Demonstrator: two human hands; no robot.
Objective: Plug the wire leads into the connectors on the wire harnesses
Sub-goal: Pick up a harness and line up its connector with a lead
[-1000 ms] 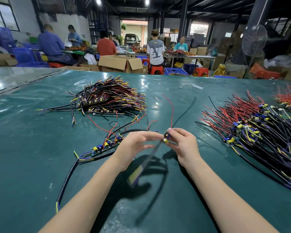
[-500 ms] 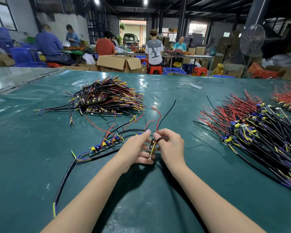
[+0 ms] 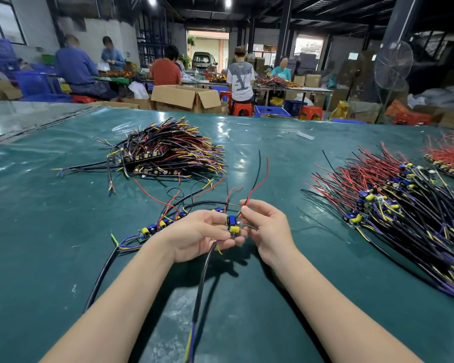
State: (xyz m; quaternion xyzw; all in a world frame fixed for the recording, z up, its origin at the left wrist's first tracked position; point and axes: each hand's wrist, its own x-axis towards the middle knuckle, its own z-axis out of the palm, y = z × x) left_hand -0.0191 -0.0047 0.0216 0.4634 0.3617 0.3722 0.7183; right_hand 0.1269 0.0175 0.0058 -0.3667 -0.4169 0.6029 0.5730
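The left hand [image 3: 199, 235] grips a small circuit board [image 3: 232, 226]. Just right of the board, the right hand [image 3: 266, 226] pinches a red lead [image 3: 257, 182]. A black cable [image 3: 202, 284] trails below the board.

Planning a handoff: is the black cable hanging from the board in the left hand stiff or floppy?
Likely floppy: the black cable trails from the small board in a loose curve. Probably light: the left hand holds both with only a fingertip grip.
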